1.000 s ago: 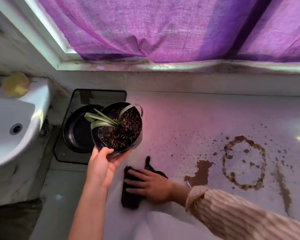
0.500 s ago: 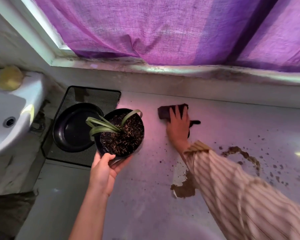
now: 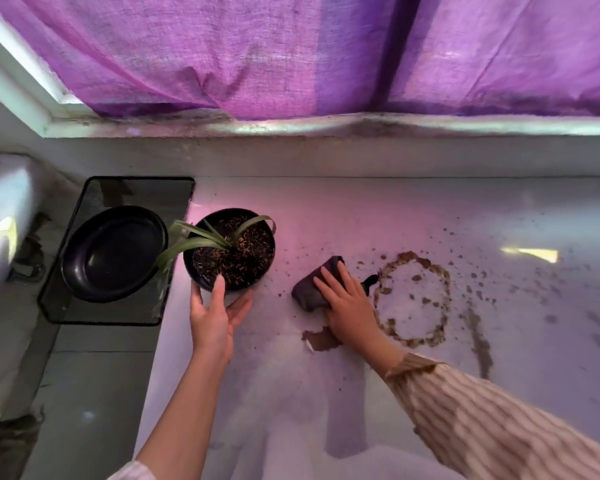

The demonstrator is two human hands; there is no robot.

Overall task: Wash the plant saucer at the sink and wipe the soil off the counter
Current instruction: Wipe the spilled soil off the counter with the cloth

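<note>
On the tabletop, head view:
Soil: a brown soil ring [image 3: 413, 299] and many crumbs lie on the tabletop [image 3: 361, 393]; most wiping looks not yet done.
Saucer: the black saucer [image 3: 115, 252] sits in a mesh tray [image 3: 70, 306] beside the sink [image 3: 0, 220]; it looks clean, but I cannot tell if it is washed.
Right hand: the right hand [image 3: 347, 303] presses flat, fingers straight, on a dark cloth [image 3: 312, 289] just left of the ring.
Left hand: the left hand [image 3: 215, 313] cups the plant pot [image 3: 229, 251], fingers curled round its near side.
Where: the saucer is left of both hands, near the pot, well apart from the cloth.
</note>
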